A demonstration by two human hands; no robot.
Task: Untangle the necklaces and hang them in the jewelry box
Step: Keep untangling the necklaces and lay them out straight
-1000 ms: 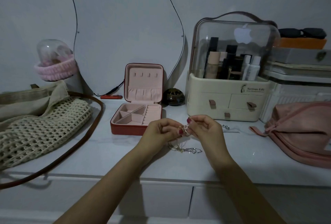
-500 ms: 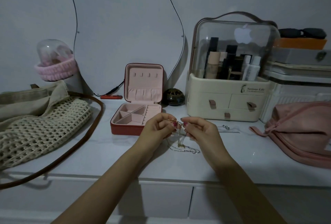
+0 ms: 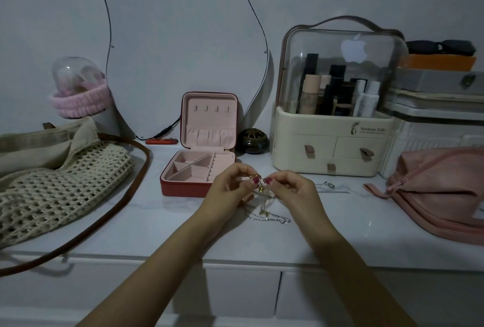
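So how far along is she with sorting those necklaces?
Early on. The jewelry box stands open, its lid hooks bare. Both hands, left hand and right hand, pinch the tangled necklaces, part trailing onto the tabletop. Separating and hanging remain.

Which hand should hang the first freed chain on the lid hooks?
Probably the left hand. It sits right beside the open jewelry box, whose lid hooks are up and left of it. The right hand is farther away and would cross over. Both hands now pinch the necklaces.
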